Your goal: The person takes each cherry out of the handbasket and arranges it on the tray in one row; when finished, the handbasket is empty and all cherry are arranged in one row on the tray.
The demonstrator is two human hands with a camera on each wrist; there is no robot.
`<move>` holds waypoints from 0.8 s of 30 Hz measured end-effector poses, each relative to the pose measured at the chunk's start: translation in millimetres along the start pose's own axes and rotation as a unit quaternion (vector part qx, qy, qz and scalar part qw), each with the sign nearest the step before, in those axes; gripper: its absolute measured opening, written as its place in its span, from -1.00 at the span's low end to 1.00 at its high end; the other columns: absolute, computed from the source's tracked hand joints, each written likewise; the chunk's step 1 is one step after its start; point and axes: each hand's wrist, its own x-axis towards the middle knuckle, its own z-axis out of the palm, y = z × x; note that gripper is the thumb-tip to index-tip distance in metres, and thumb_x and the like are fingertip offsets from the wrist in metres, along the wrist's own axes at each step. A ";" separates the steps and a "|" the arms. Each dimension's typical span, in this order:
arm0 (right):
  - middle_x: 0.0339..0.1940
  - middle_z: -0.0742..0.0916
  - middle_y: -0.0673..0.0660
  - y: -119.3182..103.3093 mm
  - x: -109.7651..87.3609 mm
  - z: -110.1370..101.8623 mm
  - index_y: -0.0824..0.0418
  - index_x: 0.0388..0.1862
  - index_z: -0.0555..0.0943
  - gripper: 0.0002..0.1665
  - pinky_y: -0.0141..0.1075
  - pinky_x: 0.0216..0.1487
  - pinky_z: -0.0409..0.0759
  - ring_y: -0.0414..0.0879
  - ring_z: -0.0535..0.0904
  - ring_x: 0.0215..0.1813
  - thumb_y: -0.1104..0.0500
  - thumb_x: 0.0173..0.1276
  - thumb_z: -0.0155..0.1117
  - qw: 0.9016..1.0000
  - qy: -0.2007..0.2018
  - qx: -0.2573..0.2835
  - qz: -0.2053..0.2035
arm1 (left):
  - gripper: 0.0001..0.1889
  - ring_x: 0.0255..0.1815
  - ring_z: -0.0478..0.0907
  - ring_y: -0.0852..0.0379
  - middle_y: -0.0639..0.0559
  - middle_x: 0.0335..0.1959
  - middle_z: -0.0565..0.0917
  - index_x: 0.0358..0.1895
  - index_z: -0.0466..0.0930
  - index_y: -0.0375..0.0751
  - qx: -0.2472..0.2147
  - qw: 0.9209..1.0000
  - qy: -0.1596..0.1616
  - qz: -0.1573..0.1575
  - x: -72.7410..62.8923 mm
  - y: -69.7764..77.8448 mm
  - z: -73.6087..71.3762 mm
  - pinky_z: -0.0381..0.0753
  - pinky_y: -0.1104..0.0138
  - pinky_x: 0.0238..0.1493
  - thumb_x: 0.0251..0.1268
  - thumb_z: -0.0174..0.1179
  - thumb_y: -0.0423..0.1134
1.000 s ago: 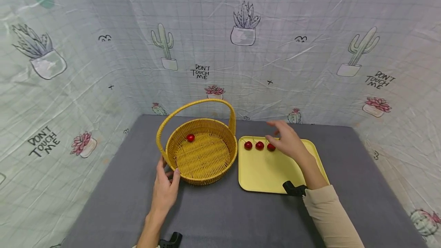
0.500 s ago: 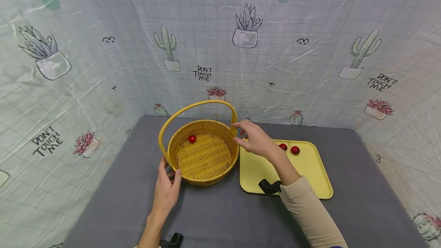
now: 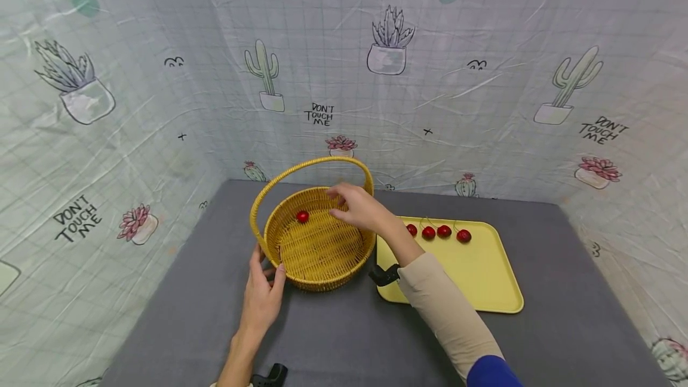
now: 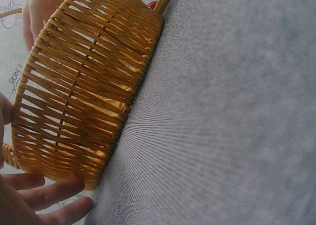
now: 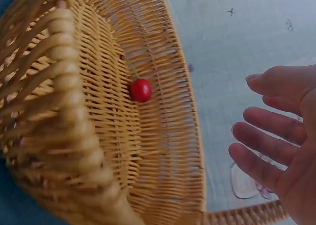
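Note:
A yellow wicker basket (image 3: 321, 282) with a tall hoop handle (image 3: 312, 163) stands on the left of the grey table. One red cherry (image 3: 303, 217) lies inside it; its thin stem shows in the right wrist view. My left hand (image 3: 260, 303) holds the basket at its near left side, thumb by the rim and fingers (image 4: 59, 193) spread against the outer weave. Over the basket's right part, under the handle, hovers my right hand (image 3: 360, 208). Its thumb and fingers (image 5: 266, 124) are apart with nothing between them.
Right of the basket lies a yellow tray (image 3: 484, 279), with several cherries (image 3: 444, 232) in a row near its far edge. The right forearm crosses its left part. Behind the table hangs a printed cloth (image 3: 430, 106).
My right hand has moved left from above the tray's cherries to above the basket, uncovering more of the row. My left hand has stayed at the basket.

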 end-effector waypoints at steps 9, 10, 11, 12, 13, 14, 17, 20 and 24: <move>0.29 0.61 0.18 7.2 25.4 22.5 0.21 0.38 0.46 -0.46 -0.10 0.14 0.59 0.08 0.61 0.16 0.09 0.49 0.24 0.999 -0.022 0.028 0.025 | -0.23 0.11 0.64 -0.10 -0.18 0.54 0.24 0.65 -0.25 0.09 -0.001 1.000 0.001 0.000 0.4 0.7 0.3 0.64 0.10 -0.05 0.58 0.00 -0.04; 0.30 0.60 0.19 8.3 27.7 24.8 0.22 0.38 0.46 -0.45 -0.09 0.15 0.59 0.10 0.61 0.17 0.09 0.49 0.24 0.999 -0.027 0.032 0.028 | -0.23 0.11 0.64 -0.10 -0.18 0.54 0.24 0.65 -0.25 0.09 -0.002 1.000 0.000 0.000 0.5 1.4 0.4 0.65 0.10 -0.05 0.58 0.00 -0.04; 0.30 0.60 0.19 9.5 30.1 27.1 0.22 0.39 0.45 -0.45 -0.08 0.15 0.59 0.11 0.61 0.17 0.08 0.49 0.24 0.998 -0.031 0.033 0.031 | -0.23 0.11 0.64 -0.10 -0.18 0.54 0.24 0.65 -0.25 0.09 -0.002 1.000 -0.001 0.000 0.6 1.8 0.7 0.65 0.10 -0.05 0.58 0.00 -0.03; 0.31 0.60 0.21 10.6 32.4 29.1 0.24 0.39 0.45 -0.44 -0.07 0.16 0.59 0.12 0.61 0.18 0.09 0.49 0.23 0.998 -0.035 0.037 0.034 | -0.22 0.10 0.64 -0.10 -0.19 0.54 0.24 0.65 -0.26 0.08 -0.001 1.000 -0.002 0.001 0.7 1.9 1.0 0.65 0.11 -0.05 0.58 0.00 -0.03; 0.31 0.60 0.22 11.4 34.8 31.1 0.25 0.39 0.45 -0.44 -0.06 0.16 0.58 0.13 0.61 0.17 0.09 0.49 0.24 0.998 -0.038 0.037 0.035 | -0.22 0.10 0.63 -0.10 -0.19 0.54 0.24 0.65 -0.26 0.08 -0.001 1.000 -0.003 0.001 0.7 2.0 1.3 0.65 0.11 -0.05 0.58 -0.01 -0.03; 0.32 0.59 0.23 12.1 37.4 33.1 0.26 0.40 0.45 -0.44 -0.07 0.16 0.59 0.12 0.62 0.16 0.10 0.49 0.24 0.998 -0.042 0.039 0.036 | -0.22 0.11 0.63 -0.10 -0.18 0.54 0.23 0.65 -0.26 0.09 -0.001 1.000 -0.004 0.000 0.7 2.3 1.4 0.65 0.11 -0.05 0.58 -0.01 -0.03; 0.33 0.59 0.23 11.8 45.7 37.7 0.26 0.41 0.44 -0.43 -0.09 0.17 0.59 0.07 0.63 0.15 0.10 0.50 0.23 0.997 -0.052 0.040 0.039 | -0.23 0.11 0.63 -0.10 -0.18 0.54 0.23 0.65 -0.27 0.10 -0.003 1.000 -0.004 -0.002 0.6 2.8 1.1 0.65 0.10 -0.05 0.58 -0.01 -0.03; 0.33 0.59 0.19 9.6 53.8 41.5 0.24 0.41 0.44 -0.43 -0.10 0.19 0.58 0.05 0.61 0.18 0.08 0.51 0.21 0.996 -0.061 0.041 0.043 | -0.23 0.11 0.63 -0.08 -0.16 0.54 0.24 0.65 -0.26 0.12 -0.006 1.000 -0.002 -0.008 0.1 3.4 0.0 0.65 0.09 -0.05 0.58 -0.01 -0.02; 0.30 0.61 0.16 6.1 62.3 46.6 0.22 0.40 0.45 -0.45 -0.08 0.21 0.57 0.06 0.60 0.21 0.08 0.51 0.20 0.995 -0.061 0.056 0.060 | -0.23 0.11 0.63 -0.08 -0.16 0.54 0.24 0.65 -0.26 0.12 -0.004 1.000 -0.003 -0.012 -0.6 3.0 -1.1 0.65 0.10 -0.04 0.58 -0.01 -0.01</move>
